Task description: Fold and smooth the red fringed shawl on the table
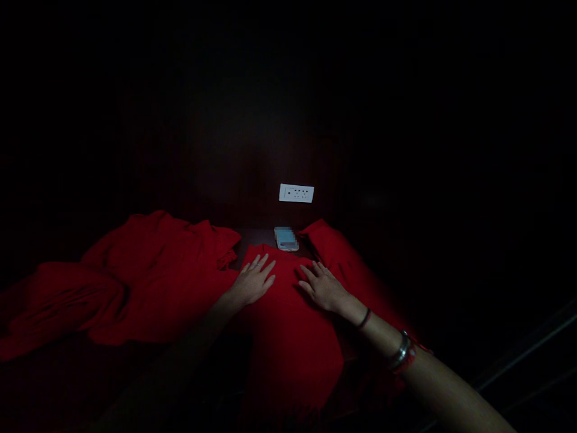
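Observation:
Flat on a length of red cloth (293, 337) in the middle lies my left hand (255, 281), its fingers spread and a ring on one of them. My right hand (323, 287) rests at the right side of the same cloth, fingers stretched out, palm down. Neither hand grips anything. The cloth runs toward me and hangs down in front, its lower end lost in shadow. A bunched heap of red cloth (157, 282) lies to the left, and more red cloth (340, 249) spreads at the right behind my right hand.
Just beyond the cloth lies a phone (287, 239) with its screen lit and blurred, on a dark surface (255, 237). A white socket panel (296, 193) is set in the dark wall behind. Most of the surroundings are too dark to make out.

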Demonstrator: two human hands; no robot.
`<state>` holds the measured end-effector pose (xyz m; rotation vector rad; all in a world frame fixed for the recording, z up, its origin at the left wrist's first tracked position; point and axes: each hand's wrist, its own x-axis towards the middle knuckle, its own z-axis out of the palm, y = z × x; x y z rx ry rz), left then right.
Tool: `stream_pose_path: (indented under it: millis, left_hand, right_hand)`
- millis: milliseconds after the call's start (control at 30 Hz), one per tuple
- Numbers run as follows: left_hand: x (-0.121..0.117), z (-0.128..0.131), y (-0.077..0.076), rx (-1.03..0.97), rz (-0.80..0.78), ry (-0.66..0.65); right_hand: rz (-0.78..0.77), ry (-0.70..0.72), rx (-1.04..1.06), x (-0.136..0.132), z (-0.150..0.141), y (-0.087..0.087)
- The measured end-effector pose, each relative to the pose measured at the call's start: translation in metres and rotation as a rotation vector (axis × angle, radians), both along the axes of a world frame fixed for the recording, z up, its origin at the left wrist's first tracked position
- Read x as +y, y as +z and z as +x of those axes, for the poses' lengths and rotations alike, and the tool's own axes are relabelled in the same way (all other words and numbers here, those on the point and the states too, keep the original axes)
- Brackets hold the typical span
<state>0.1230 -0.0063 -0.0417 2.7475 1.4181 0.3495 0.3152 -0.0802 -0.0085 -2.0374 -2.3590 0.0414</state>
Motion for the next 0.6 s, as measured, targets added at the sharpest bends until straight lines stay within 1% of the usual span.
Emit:
stream_pose_path:
  millis: [33,67,100,167,267,367,467,533,567,600]
  left_hand:
    - [0.005,0.006,0.003,-0.002,-0.002,-0.034]
    - [0.011,0.011,0.004,0.004,-0.026,-0.055]
    - [0.018,0.015,0.003,0.017,-0.066,-0.049]
    - [0.029,0.021,-0.001,0.036,-0.136,0.034]
    - [0.038,0.021,-0.011,0.029,-0.145,0.164]
    - [0.038,0.019,-0.015,0.029,-0.154,0.204]
    - [0.034,0.014,-0.012,0.016,-0.108,0.184]
    - [0.033,0.005,-0.007,0.003,-0.043,0.174]
    - [0.033,-0.001,-0.005,-0.002,-0.011,0.199]
    - [0.034,-0.008,-0.002,-0.005,0.008,0.251]
  right_hand:
    - [0.046,-0.006,0.017,0.009,-0.004,-0.003]
    - [0.062,-0.020,0.029,0.018,-0.008,-0.007]
    - [0.054,-0.045,0.039,0.026,-0.011,-0.013]
    - [0.000,-0.098,0.054,0.036,-0.012,-0.025]
    - [-0.056,-0.158,0.062,0.039,-0.007,-0.038]
    - [-0.107,-0.204,0.045,0.036,-0.003,-0.037]
    - [-0.148,-0.228,0.030,0.035,-0.005,-0.030]
    - [-0.088,-0.189,0.032,0.035,-0.009,-0.027]
    - [-0.042,-0.151,0.037,0.035,-0.012,-0.027]
    - [-0.007,-0.115,0.044,0.035,-0.014,-0.028]
